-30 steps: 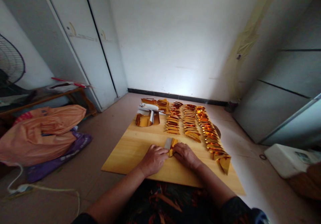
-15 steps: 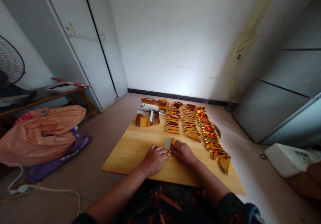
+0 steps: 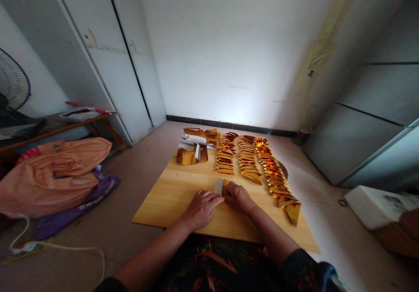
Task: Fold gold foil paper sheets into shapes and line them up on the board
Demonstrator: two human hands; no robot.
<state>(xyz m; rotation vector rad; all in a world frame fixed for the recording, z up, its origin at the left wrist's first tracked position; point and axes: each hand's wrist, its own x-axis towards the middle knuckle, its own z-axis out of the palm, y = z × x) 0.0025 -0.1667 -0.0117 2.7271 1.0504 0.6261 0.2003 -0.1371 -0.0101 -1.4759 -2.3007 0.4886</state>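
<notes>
A small sheet of gold foil paper [image 3: 220,187], its white back showing, lies on a wooden board [image 3: 176,196] on the floor. My left hand [image 3: 201,207] presses down on its left side. My right hand [image 3: 239,196] pinches its right edge, and the fingertips of both hands meet over it. Most of the paper is hidden under my fingers. Beyond it, three rows of folded gold pieces [image 3: 248,161] run away from me, the right row [image 3: 278,183] being the longest.
A pile of unfolded gold sheets [image 3: 193,148] sits at the board's far left. Orange and purple bags [image 3: 55,174] lie on the floor to the left, with a cord [image 3: 59,248] near them. A white box [image 3: 376,204] stands to the right.
My right hand has slid left and slightly away from me along the paper, closing against my left hand. The gold part of the paper is more covered now.
</notes>
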